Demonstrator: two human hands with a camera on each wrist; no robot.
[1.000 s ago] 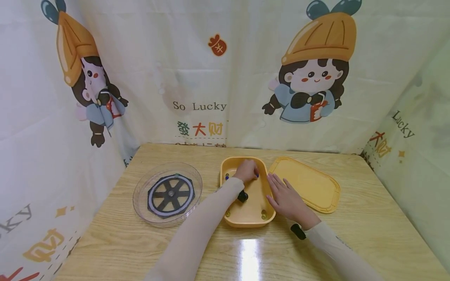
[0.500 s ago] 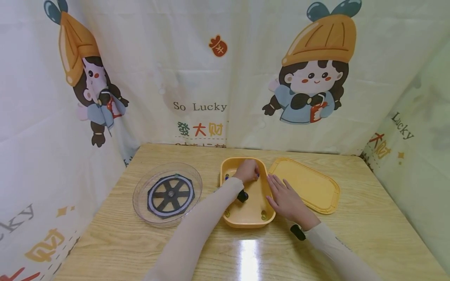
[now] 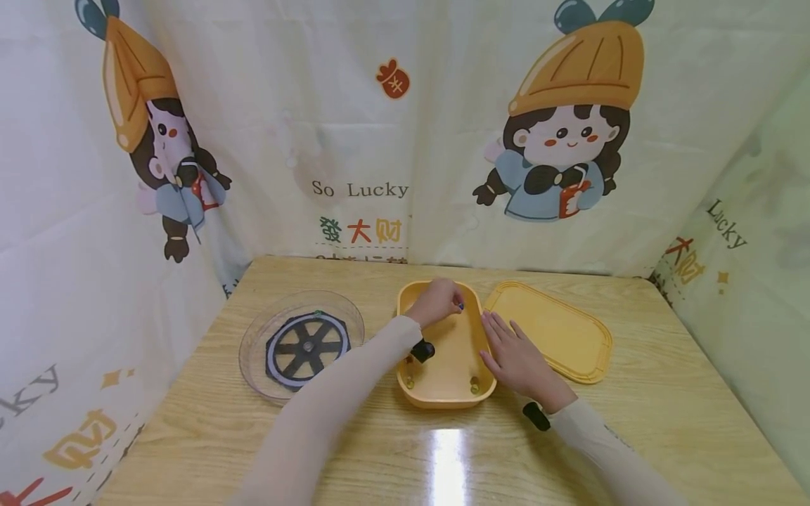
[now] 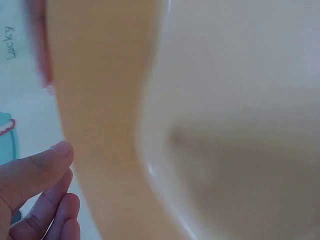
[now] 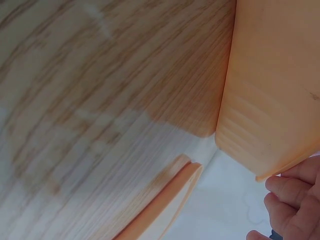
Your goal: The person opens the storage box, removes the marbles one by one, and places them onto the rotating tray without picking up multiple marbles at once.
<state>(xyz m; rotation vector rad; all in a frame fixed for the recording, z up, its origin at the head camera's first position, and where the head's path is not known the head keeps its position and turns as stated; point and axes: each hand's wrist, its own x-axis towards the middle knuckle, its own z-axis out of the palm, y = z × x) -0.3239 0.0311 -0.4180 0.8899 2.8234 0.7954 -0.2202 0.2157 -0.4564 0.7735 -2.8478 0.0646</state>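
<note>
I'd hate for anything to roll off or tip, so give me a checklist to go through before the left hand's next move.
1. Left hand has its piece: ok, a small blue item shows at the fingertips.
2. Yellow container steadied: ok, the right hand touches its side.
3. Lid out of the way: ok, it lies to the container's right.
4. Left sleeve clear of the round dish: cannot tell; they overlap in the head view.
5. All the container's contents visible: not ok, the left hand and wrist hide part of the inside.
</note>
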